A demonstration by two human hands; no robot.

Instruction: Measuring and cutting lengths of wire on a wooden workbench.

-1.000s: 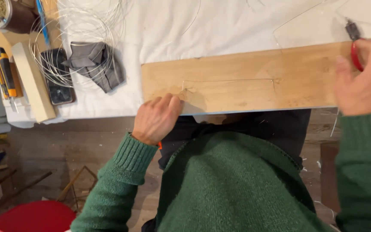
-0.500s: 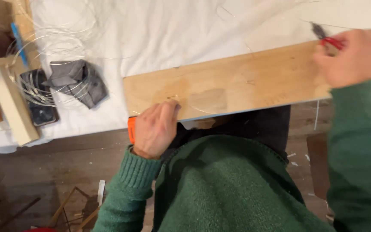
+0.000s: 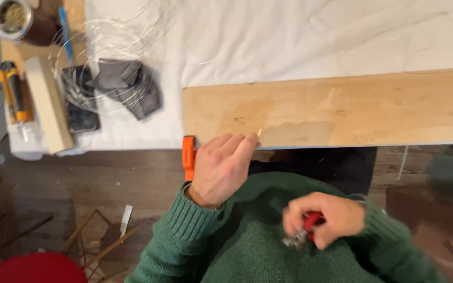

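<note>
White cloth covers the table, where the left hand, fingers loosely curled, touches the plank's near edge while the right hand grips red-handled pliers.

Your left hand rests at the near edge of the wooden board, beside an orange clamp; your right hand has red-handled pliers in its grip, nearer you.

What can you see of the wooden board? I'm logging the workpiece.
The board is a long, flat plank of pale, bare-looking wood with faint grain and a darker patch near its front edge. It lies flat on the white sheet, running off the picture's right side. The left hand rests fingers at its front edge; an orange clamp sits by its left corner.
</note>
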